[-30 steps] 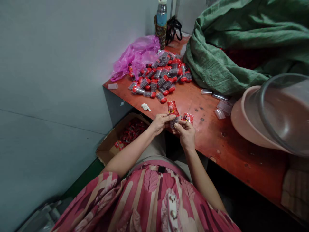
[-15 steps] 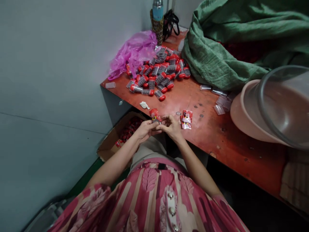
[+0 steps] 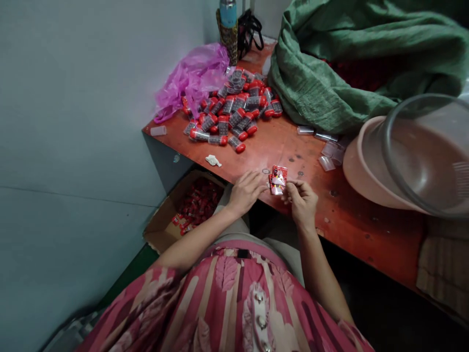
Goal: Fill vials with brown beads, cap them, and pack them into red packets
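Note:
My right hand (image 3: 301,203) pinches a small stack of red foil sachets (image 3: 278,180) between thumb and fingers, just above the table's front edge. My left hand (image 3: 247,192) lies at that edge beside them, fingers loosely apart, with nothing visible in it. A heap of small transparent tubes with red caps (image 3: 230,107) lies on the orange-red table (image 3: 330,210), farther ahead. A small metal ring (image 3: 266,171) lies just beyond my left hand.
A cardboard box of red packets (image 3: 194,208) sits below the table's left side. A pink plastic bag (image 3: 190,83), a crumpled white scrap (image 3: 213,160), a green cloth sack (image 3: 330,68), loose transparent tube bodies (image 3: 327,163) and a pink basin (image 3: 403,166) surround the work spot.
My hands have parted. The left no longer holds the red-capped tube and sachet seen earlier, and the right has moved right onto the red sachets, now lifted from the table.

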`<action>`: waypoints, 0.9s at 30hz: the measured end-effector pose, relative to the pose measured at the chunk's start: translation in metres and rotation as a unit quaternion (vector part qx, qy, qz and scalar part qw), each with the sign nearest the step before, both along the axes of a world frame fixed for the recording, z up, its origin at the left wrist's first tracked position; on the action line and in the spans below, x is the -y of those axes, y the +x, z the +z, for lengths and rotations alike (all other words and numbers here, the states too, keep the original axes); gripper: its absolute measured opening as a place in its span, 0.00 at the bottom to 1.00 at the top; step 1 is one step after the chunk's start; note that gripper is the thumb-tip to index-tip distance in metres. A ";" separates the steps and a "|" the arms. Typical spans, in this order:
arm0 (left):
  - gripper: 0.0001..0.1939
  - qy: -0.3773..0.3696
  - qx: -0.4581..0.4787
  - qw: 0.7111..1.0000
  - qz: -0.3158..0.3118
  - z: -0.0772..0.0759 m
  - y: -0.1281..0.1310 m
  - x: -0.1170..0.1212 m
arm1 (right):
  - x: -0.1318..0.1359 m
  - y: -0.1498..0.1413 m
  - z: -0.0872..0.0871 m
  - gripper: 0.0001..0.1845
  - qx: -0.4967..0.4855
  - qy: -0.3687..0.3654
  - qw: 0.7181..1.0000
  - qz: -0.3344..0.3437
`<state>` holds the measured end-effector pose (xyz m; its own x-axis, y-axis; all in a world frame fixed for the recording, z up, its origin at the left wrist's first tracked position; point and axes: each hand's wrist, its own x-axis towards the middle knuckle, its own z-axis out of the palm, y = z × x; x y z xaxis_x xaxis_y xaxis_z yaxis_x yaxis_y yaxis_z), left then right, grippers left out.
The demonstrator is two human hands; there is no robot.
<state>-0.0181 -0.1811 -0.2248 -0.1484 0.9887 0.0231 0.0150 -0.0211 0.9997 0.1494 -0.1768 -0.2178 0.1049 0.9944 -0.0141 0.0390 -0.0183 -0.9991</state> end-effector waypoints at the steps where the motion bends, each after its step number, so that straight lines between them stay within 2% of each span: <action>1: 0.18 0.016 -0.032 0.999 -0.034 -0.001 0.013 -0.013 | 0.000 0.004 0.000 0.10 0.001 0.005 1.000 -0.007; 3: 0.16 0.025 -0.079 0.995 -0.052 -0.006 0.033 -0.033 | 0.002 0.009 -0.001 0.10 0.000 0.006 1.000 -0.012; 6: 0.13 0.029 -0.120 0.990 -0.067 -0.017 0.046 -0.048 | 0.006 0.016 -0.002 0.09 0.001 -0.006 1.000 -0.017; 11: 0.10 0.043 -0.129 0.988 -0.071 -0.023 0.048 -0.049 | 0.000 0.022 -0.005 0.11 0.037 0.000 0.998 -0.049; 16: 0.08 0.081 -0.192 0.976 -0.058 -0.026 0.048 -0.049 | -0.023 0.017 -0.014 0.19 0.110 0.019 0.991 -0.073; 19: 0.10 0.131 -0.284 0.947 -0.070 -0.024 0.044 -0.045 | -0.037 0.010 -0.019 0.25 0.070 0.003 0.997 -0.034; 21: 0.12 0.160 -0.307 0.936 -0.067 -0.019 0.037 -0.039 | -0.044 0.003 -0.018 0.25 0.019 -0.004 1.000 -0.002; 22: 0.13 0.163 -0.295 0.940 -0.055 -0.016 0.033 -0.036 | -0.046 -0.001 -0.016 0.24 -0.002 -0.004 1.000 0.008; 24: 0.17 0.131 -0.217 0.967 -0.015 -0.008 0.021 -0.031 | -0.050 -0.010 -0.010 0.22 -0.033 -0.007 0.999 0.027; 26: 0.21 0.040 -0.067 0.997 0.010 -0.001 0.007 -0.027 | -0.052 -0.020 -0.003 0.21 -0.050 -0.028 0.996 0.064; 27: 0.21 -0.018 0.024 0.999 0.011 0.001 -0.001 -0.025 | -0.054 -0.026 0.000 0.22 -0.048 -0.041 0.994 0.093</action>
<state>-0.0188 -0.1557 -0.2243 -0.1712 0.9850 -0.0210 -0.0330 0.0156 0.9993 0.1235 -0.1229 -0.2179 -0.0870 0.9914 -0.0978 -0.0463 -0.1021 -0.9937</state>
